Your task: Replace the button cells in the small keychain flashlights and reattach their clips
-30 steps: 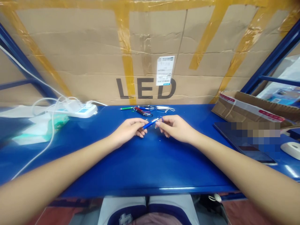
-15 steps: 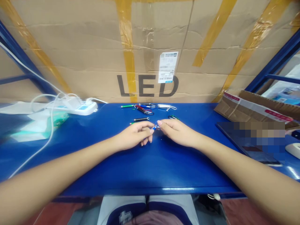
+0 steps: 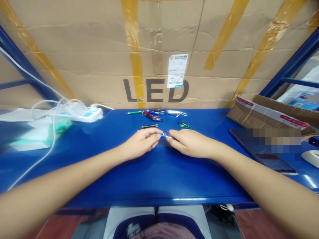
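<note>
My left hand (image 3: 141, 142) pinches a small blue penlight (image 3: 162, 135) between thumb and fingers; most of its barrel is hidden in the hand. At its silver end, a thin blue carabiner clip (image 3: 167, 132) is held by my right hand (image 3: 190, 142), thumb and fingertips closed on it. Whether the clip is hooked through the penlight's ring I cannot tell. Just beyond my left hand lies a black penlight (image 3: 149, 126). Green and black carabiner clips (image 3: 183, 125) lie behind my right hand.
A pile of penlights with clips, among them a red one (image 3: 149, 115) and a green one (image 3: 134, 113), lies against the cardboard (image 3: 99, 66). A white power strip (image 3: 92, 114) with cables is at left. A tablet (image 3: 259, 149) and an open carton (image 3: 264, 111) stand right.
My right hand has shifted slightly right and turned, uncovering more of the carabiner clips behind it. My left hand's fingers have curled closer round the blue penlight.
</note>
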`<state>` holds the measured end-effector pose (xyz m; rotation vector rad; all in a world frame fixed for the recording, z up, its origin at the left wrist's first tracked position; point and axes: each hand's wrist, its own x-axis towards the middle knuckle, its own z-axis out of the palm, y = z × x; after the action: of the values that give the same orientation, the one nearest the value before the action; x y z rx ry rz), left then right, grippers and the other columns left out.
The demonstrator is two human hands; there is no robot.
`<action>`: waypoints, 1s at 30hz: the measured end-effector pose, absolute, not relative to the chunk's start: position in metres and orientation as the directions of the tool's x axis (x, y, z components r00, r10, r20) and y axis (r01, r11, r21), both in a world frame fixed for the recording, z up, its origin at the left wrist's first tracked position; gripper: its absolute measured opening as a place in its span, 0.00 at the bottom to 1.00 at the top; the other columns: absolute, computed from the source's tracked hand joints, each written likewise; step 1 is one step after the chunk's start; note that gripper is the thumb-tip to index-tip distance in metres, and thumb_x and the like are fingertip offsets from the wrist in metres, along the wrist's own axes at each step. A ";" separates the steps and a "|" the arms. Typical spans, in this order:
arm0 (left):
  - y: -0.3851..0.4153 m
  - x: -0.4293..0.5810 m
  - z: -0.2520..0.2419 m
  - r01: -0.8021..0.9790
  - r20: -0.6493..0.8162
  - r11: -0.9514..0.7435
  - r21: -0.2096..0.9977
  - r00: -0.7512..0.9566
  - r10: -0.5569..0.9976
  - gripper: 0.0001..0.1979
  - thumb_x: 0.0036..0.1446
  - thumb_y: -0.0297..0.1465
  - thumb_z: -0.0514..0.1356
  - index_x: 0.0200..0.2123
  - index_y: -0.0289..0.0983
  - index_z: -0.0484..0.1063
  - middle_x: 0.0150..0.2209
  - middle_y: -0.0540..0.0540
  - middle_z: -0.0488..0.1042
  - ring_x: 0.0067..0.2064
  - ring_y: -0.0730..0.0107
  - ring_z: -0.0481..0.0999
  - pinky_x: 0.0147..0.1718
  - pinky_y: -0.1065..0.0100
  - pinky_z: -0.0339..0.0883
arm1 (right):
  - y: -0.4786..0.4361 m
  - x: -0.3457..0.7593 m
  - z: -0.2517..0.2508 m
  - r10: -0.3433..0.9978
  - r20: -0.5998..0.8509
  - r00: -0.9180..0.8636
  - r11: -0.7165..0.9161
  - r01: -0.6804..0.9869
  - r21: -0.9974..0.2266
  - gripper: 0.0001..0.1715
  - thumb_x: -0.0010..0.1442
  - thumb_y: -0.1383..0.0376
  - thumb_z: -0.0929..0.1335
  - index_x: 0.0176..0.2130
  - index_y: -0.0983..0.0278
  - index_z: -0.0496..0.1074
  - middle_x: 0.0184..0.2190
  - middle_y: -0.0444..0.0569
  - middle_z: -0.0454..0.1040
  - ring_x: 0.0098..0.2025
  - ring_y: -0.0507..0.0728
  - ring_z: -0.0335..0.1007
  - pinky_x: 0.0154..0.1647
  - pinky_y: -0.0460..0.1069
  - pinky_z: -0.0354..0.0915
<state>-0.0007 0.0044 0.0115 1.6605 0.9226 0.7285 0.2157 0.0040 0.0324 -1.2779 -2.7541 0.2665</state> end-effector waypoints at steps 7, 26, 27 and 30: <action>0.006 -0.002 0.010 0.173 0.038 -0.149 0.974 0.522 0.852 0.13 0.65 0.38 0.56 0.43 0.35 0.72 0.21 0.55 0.63 0.21 0.78 0.60 0.22 0.73 0.54 | 0.004 0.216 0.035 0.750 -0.001 -0.661 0.646 0.734 -0.209 0.20 0.73 0.55 0.54 0.34 0.61 0.62 0.27 0.47 0.71 0.26 0.53 0.64 0.29 0.48 0.54; 0.004 -0.003 0.013 0.262 0.042 -0.215 0.941 0.540 0.841 0.13 0.64 0.39 0.57 0.43 0.35 0.73 0.22 0.53 0.67 0.22 0.78 0.61 0.22 0.73 0.54 | 0.006 0.217 0.033 0.735 -0.003 -0.678 0.659 0.716 -0.232 0.20 0.73 0.58 0.54 0.33 0.63 0.64 0.30 0.49 0.73 0.28 0.54 0.65 0.32 0.48 0.56; 0.003 -0.003 0.014 0.266 0.032 -0.210 0.941 0.547 0.837 0.13 0.64 0.39 0.57 0.43 0.35 0.73 0.23 0.53 0.69 0.22 0.78 0.61 0.22 0.73 0.55 | 0.006 0.217 0.033 0.740 0.003 -0.673 0.655 0.719 -0.233 0.20 0.73 0.58 0.54 0.33 0.63 0.64 0.30 0.49 0.73 0.29 0.54 0.66 0.32 0.48 0.56; 0.002 -0.001 0.014 0.252 0.000 -0.186 0.950 0.591 0.806 0.14 0.63 0.39 0.58 0.45 0.34 0.71 0.26 0.50 0.75 0.23 0.77 0.64 0.23 0.72 0.60 | 0.007 0.217 0.032 0.746 0.021 -0.665 0.653 0.725 -0.217 0.19 0.72 0.59 0.54 0.33 0.63 0.63 0.29 0.49 0.72 0.29 0.54 0.65 0.32 0.48 0.55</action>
<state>-0.0009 0.0020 0.0137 1.7311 0.8769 0.6347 0.2168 0.0068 0.0318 -1.2313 -2.7564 0.2895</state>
